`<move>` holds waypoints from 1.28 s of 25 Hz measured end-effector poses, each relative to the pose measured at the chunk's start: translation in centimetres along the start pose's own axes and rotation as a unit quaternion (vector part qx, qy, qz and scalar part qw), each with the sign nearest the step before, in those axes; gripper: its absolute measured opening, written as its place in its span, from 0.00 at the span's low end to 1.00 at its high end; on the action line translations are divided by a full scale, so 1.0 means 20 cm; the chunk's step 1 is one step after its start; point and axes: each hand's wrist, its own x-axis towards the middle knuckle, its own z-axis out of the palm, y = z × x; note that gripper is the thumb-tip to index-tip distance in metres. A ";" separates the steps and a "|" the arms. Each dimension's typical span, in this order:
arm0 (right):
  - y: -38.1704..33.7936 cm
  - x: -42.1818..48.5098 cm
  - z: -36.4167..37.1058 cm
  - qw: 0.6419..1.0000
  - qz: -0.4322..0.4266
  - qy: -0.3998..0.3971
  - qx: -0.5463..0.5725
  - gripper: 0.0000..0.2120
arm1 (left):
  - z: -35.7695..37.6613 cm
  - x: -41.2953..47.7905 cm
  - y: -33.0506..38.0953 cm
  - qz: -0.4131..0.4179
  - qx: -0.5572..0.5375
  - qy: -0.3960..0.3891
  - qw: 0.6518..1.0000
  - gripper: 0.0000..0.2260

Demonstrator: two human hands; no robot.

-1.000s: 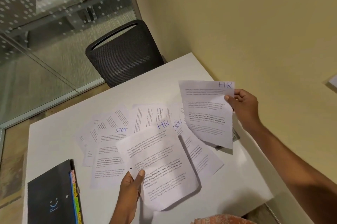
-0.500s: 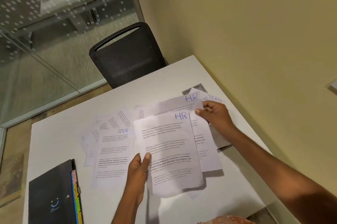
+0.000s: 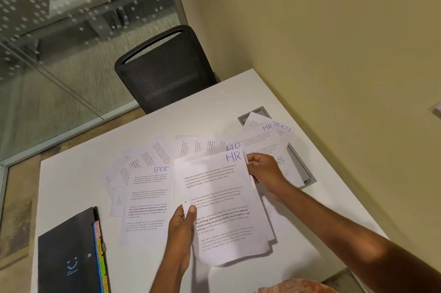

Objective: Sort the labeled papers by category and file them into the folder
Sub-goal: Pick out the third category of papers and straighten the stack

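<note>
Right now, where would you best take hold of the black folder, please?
Probably grip the black folder by its right long edge, coming from the right: it lies flat and closed, and the coloured tabs there stick out, clear of the loose sheets.

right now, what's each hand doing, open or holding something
Left hand: pinching the HR sheets at their lower left edge.
Right hand: gripping the same sheets at their upper right edge.
</note>
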 end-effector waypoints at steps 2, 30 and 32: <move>0.05 0.01 0.00 1.000 0.023 -0.008 0.005 0.09 | 0.00 -0.01 0.00 -0.004 0.004 -0.004 1.000 0.12; 0.58 0.34 -0.47 0.885 0.161 0.282 -0.334 0.26 | -0.11 -0.04 -0.18 -0.053 -0.064 0.094 0.992 0.15; 0.56 0.31 -0.49 0.888 0.137 0.272 -0.345 0.10 | -0.13 -0.03 -0.18 -0.050 -0.062 0.096 0.992 0.15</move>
